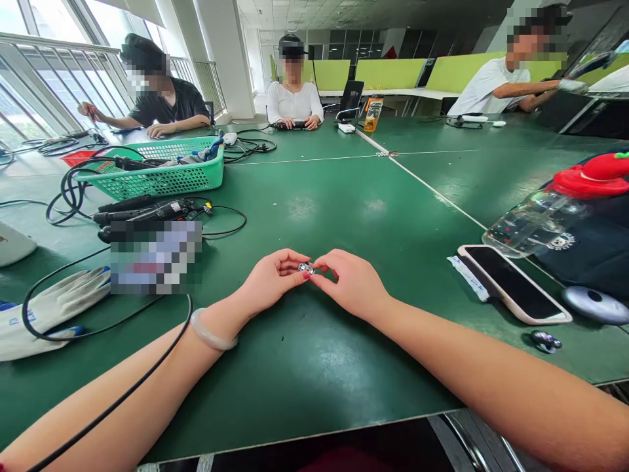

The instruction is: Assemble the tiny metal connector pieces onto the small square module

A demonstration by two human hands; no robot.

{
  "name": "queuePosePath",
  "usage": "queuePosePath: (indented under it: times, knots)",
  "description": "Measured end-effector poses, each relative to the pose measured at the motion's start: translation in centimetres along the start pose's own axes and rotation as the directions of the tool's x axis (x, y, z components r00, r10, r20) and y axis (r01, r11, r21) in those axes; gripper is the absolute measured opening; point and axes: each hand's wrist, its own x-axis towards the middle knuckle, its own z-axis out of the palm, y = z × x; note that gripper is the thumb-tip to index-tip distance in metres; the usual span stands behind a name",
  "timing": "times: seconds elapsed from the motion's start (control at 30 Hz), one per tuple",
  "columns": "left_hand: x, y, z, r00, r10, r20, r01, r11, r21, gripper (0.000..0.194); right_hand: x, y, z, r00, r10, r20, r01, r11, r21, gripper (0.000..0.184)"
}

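Note:
A small shiny silver piece [306,267] with dark parts sits between my two hands, above the green table [304,367]. It is too small to name. My left hand [272,278] pinches it from the left with thumb and fingers. From the other side, the thumb and forefinger tips of my right hand [351,282] close on its right end. The fingertips of both hands nearly meet and hide part of the piece. A pale bangle [212,330] circles my left wrist, and a black cable [128,393] passes across that forearm.
Left are work gloves [73,298], black handheld devices [142,213] with cables, and a green basket [162,177]. Right are a phone [515,282], a red-lidded bottle [535,213], a mouse [597,303] and a small shiny object [545,341]. Several people sit around the table.

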Motion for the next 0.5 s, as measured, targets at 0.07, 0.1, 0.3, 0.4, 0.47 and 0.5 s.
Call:
queuePosePath:
  times: [0.07, 0.1, 0.3, 0.4, 0.47, 0.5]
  knots:
    - [-0.2, 0.3, 0.2, 0.999, -0.042, 0.027, 0.045, 0.995, -0.094, 0.037, 0.1, -0.1, 0.2, 1.000, -0.010, 0.002, 0.010, 1.000, -0.009, 0.015]
    - [-0.3, 0.5, 0.2, 0.997, -0.059, 0.041, 0.064, 0.989, -0.134, 0.036, 0.1, -0.2, 0.3, 1.000, -0.019, 0.006, 0.019, 1.000, -0.013, 0.015]
    - [-0.3, 0.5, 0.0, 0.996, -0.080, 0.029, 0.081, 0.996, -0.033, 0.026, 0.2, -0.1, 0.6, 0.998, -0.068, 0.019, 0.068, 0.997, -0.025, 0.020]
    - [0.0, 0.3, -1.6, 0.995, 0.011, -0.099, 0.016, 0.963, 0.267, 0.021, 0.3, 0.5, 0.2, 1.000, -0.006, 0.006, 0.006, 1.000, -0.005, 0.023]
    - [0.1, 0.3, -3.3, 0.968, 0.123, -0.219, 0.022, 0.826, 0.563, 0.023, 0.5, 1.0, -0.3, 0.998, 0.062, 0.001, -0.062, 0.998, 0.021, 0.023]
    - [0.2, 0.3, -4.3, 0.943, 0.189, -0.274, 0.063, 0.708, 0.704, 0.025, 0.6, 1.3, -0.5, 0.996, 0.094, -0.001, -0.093, 0.995, 0.035, 0.023]
